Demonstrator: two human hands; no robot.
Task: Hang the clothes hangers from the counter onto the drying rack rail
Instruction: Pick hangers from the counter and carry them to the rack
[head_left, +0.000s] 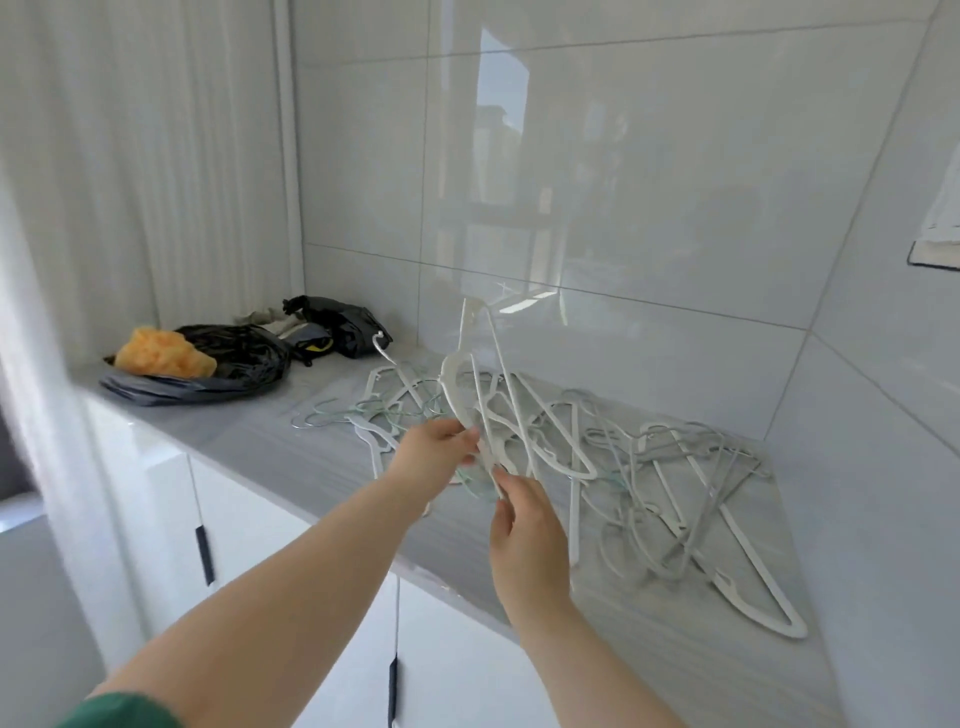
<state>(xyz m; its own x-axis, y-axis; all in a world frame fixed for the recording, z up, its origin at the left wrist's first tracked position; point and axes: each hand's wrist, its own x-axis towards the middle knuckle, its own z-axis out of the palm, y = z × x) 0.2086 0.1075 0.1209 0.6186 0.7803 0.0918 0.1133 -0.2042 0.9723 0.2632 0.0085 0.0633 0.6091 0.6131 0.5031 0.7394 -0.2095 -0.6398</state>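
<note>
Left hand (435, 460): pinching raised hangers (460, 402), thin white plastic, triangular, tilted above the counter (249, 444).
Right hand (527, 540): fingertips gripping the same bunch's lower end.
Pile (675, 493): tangled grey-white hangers, flat on streaked grey counter.
Bags (234, 364): black, glossy, crumpled, far left.

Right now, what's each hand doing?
Left hand: grips the lifted white plastic hangers.
Right hand: pinches the same bunch lower down.
</note>
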